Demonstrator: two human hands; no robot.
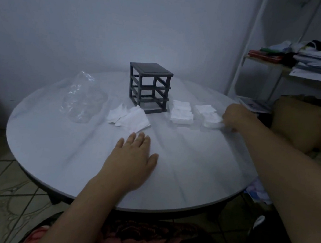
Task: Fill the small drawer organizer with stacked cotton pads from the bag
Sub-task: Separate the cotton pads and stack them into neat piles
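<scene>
**First onlooker:** Where are the hands?

**Second onlooker:** The right hand (233,117) reaches far across the bench (72,161), fingers curled at the end of a stack of cotton pads (208,115). Whether it pinches the stack or merely touches it, I cannot tell from here. The left hand (134,158) lies flat on the bench, fingers straight and close together, holding nothing, its tips just short of the loose pads (130,117).

**First onlooker:** And the other pads?

**Second onlooker:** A second stack (182,112) sits just beside the first, between it and the organizer (149,87). The loose pads lie fanned near the organizer's front corner. The bag (82,99), clear and crumpled, rests well to the left and looks emptied.

**First onlooker:** How far along is the job?

**Second onlooker:** About midway, by my judgement. The pads are out of the bag and mostly squared into stacks, yet the organizer's dark frame shows open slots with nothing white inside. Whether the stacks sit in clear drawers is too dim to say. What is left is to tidy the loose pads, then load the organizer.
</scene>
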